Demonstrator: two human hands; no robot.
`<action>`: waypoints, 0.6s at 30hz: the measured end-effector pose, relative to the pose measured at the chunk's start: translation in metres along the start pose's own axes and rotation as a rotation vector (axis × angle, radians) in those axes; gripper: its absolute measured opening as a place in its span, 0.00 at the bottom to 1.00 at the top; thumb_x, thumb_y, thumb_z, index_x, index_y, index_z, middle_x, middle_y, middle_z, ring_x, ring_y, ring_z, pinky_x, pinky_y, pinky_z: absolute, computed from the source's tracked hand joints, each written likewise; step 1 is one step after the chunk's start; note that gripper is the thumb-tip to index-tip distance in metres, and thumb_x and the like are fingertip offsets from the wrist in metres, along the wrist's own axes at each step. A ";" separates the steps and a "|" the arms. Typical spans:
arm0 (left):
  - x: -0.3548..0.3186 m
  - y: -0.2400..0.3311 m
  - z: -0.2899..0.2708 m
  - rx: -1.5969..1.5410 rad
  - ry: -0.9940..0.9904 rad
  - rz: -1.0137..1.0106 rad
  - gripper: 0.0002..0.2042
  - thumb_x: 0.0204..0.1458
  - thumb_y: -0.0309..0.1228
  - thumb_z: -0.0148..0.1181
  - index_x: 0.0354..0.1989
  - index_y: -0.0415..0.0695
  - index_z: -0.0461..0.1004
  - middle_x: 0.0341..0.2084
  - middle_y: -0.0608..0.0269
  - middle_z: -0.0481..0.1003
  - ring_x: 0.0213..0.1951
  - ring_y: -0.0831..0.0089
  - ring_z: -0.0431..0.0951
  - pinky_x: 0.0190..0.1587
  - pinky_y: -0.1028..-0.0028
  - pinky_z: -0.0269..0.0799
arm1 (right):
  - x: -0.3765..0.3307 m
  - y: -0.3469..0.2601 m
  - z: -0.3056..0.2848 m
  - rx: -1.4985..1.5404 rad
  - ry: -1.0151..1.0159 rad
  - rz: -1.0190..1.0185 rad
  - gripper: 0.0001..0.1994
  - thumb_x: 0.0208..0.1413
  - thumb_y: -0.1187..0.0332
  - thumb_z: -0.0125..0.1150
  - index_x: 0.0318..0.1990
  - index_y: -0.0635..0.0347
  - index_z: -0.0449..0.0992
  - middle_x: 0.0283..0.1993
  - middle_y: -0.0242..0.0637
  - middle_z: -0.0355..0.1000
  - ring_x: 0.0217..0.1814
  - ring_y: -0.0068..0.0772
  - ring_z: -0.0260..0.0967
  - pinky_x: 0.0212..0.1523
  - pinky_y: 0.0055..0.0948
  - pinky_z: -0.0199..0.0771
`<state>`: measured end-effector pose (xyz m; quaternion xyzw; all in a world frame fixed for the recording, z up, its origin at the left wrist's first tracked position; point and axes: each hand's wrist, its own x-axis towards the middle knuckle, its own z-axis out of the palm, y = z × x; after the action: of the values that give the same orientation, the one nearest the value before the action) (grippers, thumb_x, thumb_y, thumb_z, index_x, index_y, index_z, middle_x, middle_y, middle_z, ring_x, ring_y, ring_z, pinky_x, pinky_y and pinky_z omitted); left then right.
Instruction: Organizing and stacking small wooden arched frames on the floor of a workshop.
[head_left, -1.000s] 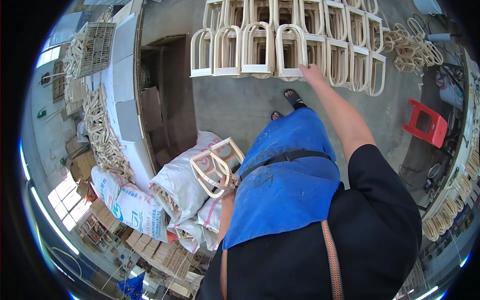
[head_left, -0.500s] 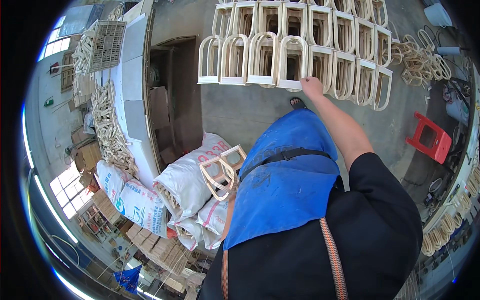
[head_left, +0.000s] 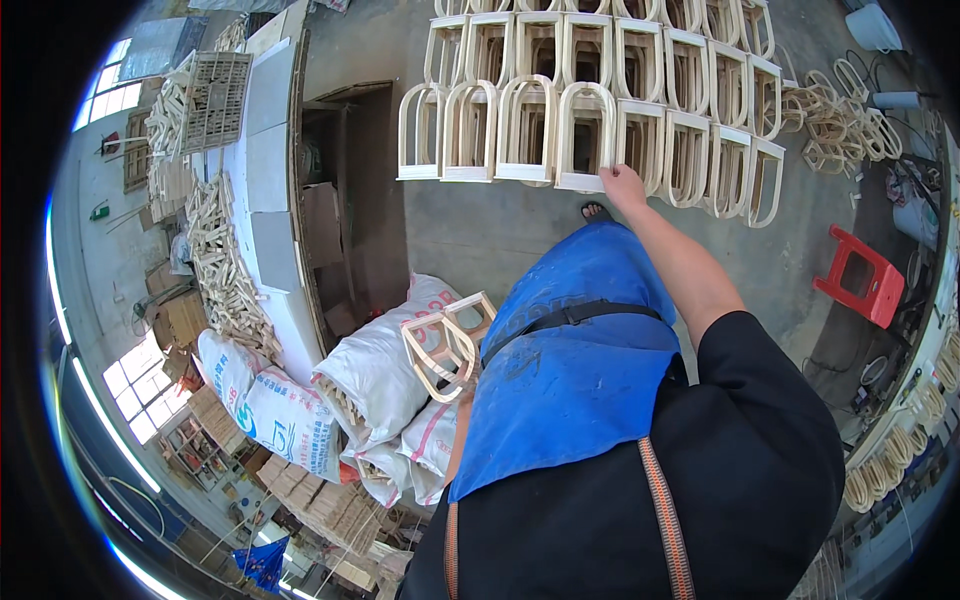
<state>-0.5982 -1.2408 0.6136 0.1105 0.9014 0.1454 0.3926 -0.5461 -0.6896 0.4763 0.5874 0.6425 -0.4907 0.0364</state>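
My right hand (head_left: 624,190) reaches forward, its fingers closed on the lower right corner of an arched pale wood frame (head_left: 578,182). That frame is at the near edge of a large stack of similar frames (head_left: 640,107), several rows deep. Low on the left, beside the blue apron, my left hand (head_left: 466,388) shows only in part, most of it hidden behind a wooden frame and the apron. It holds this wooden frame (head_left: 424,320), made of curved and straight bars, tilted next to white woven sacks.
White woven sacks (head_left: 375,375) with wood pieces lie to the left, beside a long bench (head_left: 268,165) piled with wood offcuts. A red plastic stool (head_left: 860,277) stands at the right. Loose curved wooden parts (head_left: 835,115) lie at the far right on the floor.
The view has shifted slightly, so the stack sits a little lower in the picture. My right hand stays on the same frame corner; my left hand still holds its frame.
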 end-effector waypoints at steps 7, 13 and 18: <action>0.026 -0.045 0.016 -0.008 0.117 -0.035 0.16 0.60 0.37 0.54 0.49 0.40 0.76 0.30 0.46 0.75 0.33 0.54 0.76 0.41 0.59 0.72 | -0.027 -0.008 0.017 0.030 0.412 -0.394 0.17 0.60 0.60 0.57 0.49 0.62 0.77 0.45 0.42 0.78 0.45 0.48 0.76 0.48 0.38 0.75; 0.026 0.113 -0.073 -1.089 0.369 -0.278 0.22 0.55 0.33 0.64 0.57 0.39 0.73 0.44 0.54 0.79 0.43 0.62 0.81 0.45 0.66 0.78 | -0.133 -0.097 -0.026 0.141 -0.223 -0.591 0.14 0.60 0.67 0.59 0.52 0.62 0.76 0.48 0.40 0.76 0.46 0.38 0.74 0.50 0.32 0.73; 0.049 0.143 -0.100 -0.729 0.288 0.061 0.18 0.53 0.25 0.55 0.54 0.38 0.73 0.33 0.58 0.77 0.30 0.74 0.75 0.31 0.80 0.74 | -0.181 -0.168 -0.028 0.207 -0.334 -0.825 0.15 0.62 0.65 0.59 0.54 0.61 0.75 0.50 0.38 0.76 0.50 0.31 0.72 0.53 0.28 0.71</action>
<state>-0.6925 -1.1093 0.6953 -0.0309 0.8326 0.4818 0.2713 -0.6082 -0.7720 0.7027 0.1958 0.7555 -0.6140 -0.1179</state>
